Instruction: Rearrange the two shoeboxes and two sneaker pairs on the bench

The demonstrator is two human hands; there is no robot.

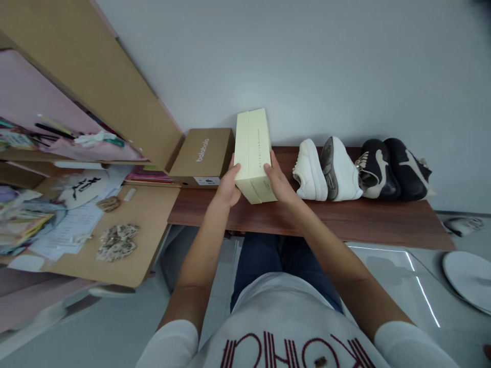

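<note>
Between left hand [227, 186] and right hand [281, 185], both pressed flat against it, pale yellow box [253, 153]

A brown cardboard box [203, 156] sits at the left end of a dark wooden bench [345, 222]. A pair of white sneakers [326, 171] and a pair of black shoes [393, 168] line the bench against the wall. A cluttered desk [146, 214] stands to the left.

Dark wooden bench [368, 225] runs along the wall — brown shoebox [202, 156] resting at its left end; white sneakers [326, 171] lined up mid-bench; black-and-white pair [395, 171] just beside them, further right.
</note>
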